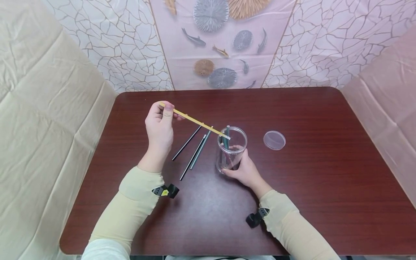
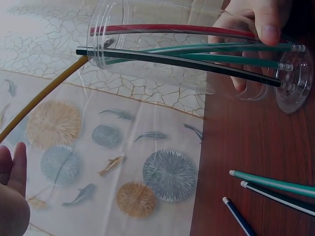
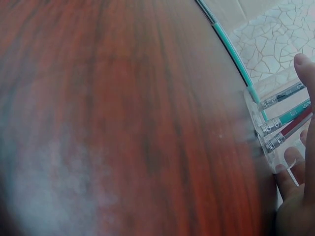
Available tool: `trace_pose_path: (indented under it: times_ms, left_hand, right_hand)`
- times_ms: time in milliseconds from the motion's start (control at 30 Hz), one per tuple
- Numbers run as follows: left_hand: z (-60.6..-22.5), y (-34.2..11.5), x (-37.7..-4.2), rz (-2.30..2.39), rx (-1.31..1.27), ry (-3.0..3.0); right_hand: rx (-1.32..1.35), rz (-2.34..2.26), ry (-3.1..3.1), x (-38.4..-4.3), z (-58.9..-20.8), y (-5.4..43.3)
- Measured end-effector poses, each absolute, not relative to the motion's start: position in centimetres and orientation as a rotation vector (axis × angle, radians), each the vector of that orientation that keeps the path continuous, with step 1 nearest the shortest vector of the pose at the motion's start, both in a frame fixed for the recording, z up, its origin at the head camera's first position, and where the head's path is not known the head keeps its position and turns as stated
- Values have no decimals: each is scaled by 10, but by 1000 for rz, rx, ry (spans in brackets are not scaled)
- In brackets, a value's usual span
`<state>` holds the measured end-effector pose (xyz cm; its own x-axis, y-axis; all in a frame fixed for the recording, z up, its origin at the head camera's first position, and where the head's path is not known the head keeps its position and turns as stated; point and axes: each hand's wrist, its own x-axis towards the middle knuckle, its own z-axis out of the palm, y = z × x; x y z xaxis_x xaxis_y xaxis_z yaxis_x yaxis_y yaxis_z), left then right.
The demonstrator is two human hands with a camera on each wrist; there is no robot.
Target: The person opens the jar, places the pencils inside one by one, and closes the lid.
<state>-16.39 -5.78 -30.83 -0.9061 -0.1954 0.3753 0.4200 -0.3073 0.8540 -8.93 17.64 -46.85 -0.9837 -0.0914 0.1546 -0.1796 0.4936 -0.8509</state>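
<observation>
The slim yellow pencil (image 1: 195,120) slants toward four o'clock, its lower end at the clear cylindrical jar's (image 1: 232,152) mouth, upper end pinched by the left hand (image 1: 159,130). The right hand (image 1: 242,170) grips the jar from five o'clock. Insertion seems underway; next calls for steepening, then lowering.

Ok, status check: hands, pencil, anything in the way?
Right hand gripping clear jar. Left hand pinching yellow pencil, far end at jar's mouth. Lid off, right of jar; pencils inside may crowd the opening.
</observation>
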Motion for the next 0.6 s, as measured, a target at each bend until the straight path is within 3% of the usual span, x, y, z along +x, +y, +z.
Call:
trace_pose_path:
  times_ms: [600]
  left_hand:
    - [-310,-50,-155,-2008,-473,-1874]
  right_hand:
    - [235,1455,-2664,-90,-469,177]
